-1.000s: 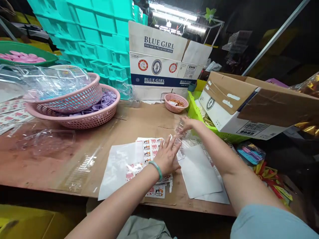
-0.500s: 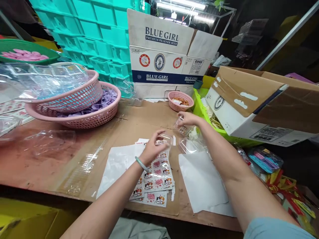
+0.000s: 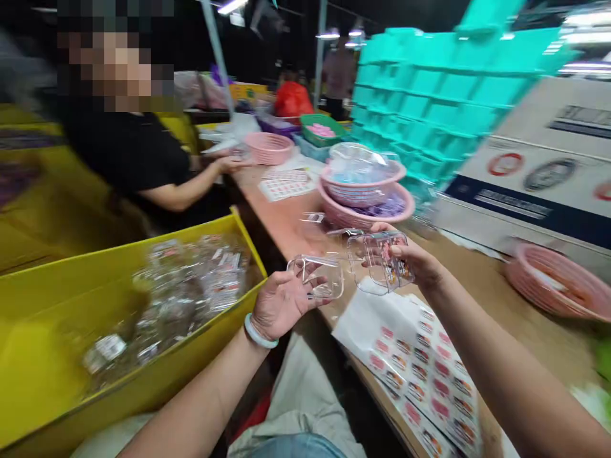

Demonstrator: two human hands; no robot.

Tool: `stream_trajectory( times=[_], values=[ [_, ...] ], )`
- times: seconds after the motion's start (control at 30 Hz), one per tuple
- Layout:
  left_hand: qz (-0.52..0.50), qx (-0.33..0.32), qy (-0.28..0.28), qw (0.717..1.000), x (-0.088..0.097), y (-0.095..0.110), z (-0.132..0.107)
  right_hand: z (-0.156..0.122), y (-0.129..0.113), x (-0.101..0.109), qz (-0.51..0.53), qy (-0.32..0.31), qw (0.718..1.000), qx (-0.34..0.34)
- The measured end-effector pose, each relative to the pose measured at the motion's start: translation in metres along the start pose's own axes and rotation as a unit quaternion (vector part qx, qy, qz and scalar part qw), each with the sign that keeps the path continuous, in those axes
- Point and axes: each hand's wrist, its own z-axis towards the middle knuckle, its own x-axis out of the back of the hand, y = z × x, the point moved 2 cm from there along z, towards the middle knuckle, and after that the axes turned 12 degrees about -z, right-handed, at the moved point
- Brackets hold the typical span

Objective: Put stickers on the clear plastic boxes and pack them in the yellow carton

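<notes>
My left hand (image 3: 281,305), palm up with a pale bracelet at the wrist, holds an empty-looking clear plastic case (image 3: 329,277) by its edge. In my right hand (image 3: 420,261) is another clear plastic case (image 3: 375,270), hinged open, with cat and pink stickers on its right half. The two cases are close together but apart, above the table's front edge. Below my right forearm lie sticker sheets (image 3: 420,369) with cats and pink patterns, next to white backing paper (image 3: 358,312).
At the left stands a yellow bin (image 3: 252,248) with several clear cases inside. Pink baskets (image 3: 329,210) are stacked on the table, before turquoise crates (image 3: 405,83). A white carton (image 3: 515,184) and another pink basket (image 3: 520,280) are at right. A co-worker (image 3: 128,152) sits across at left.
The view has swung left toward the yellow bin and the co-worker. Both hands have come away from the tabletop, carrying the clear cases left, and the right one now shows hinged open.
</notes>
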Motion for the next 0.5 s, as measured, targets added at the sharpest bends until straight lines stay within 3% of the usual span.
stream_trajectory(
  times=[0.13, 0.23, 0.3, 0.4, 0.43, 0.5],
  values=[
    [0.063, -0.167, -0.011, 0.984, 0.032, 0.074, -0.082, 0.082, -0.001, -0.113, 0.019, -0.154, 0.987, 0.034],
    [0.169, -0.286, 0.017, 0.943, 0.050, 0.119, -0.152, 0.127, -0.004, -0.209, 0.018, -0.248, 0.968, 0.047],
    [0.264, -0.329, 0.048, 0.906, 0.060, 0.148, -0.201, 0.155, -0.003, -0.276, 0.012, -0.309, 0.950, 0.050],
    [0.405, -0.312, 0.161, 0.844, 0.084, 0.193, -0.272, 0.197, 0.007, -0.384, -0.031, -0.379, 0.923, 0.066],
    [0.442, -0.292, 0.223, 0.819, 0.096, 0.209, -0.294, 0.210, 0.013, -0.422, -0.051, -0.394, 0.915, 0.073],
    [0.511, -0.220, 0.378, 0.740, 0.127, 0.239, -0.335, 0.233, 0.032, -0.499, -0.086, -0.418, 0.902, 0.068]
  ],
)
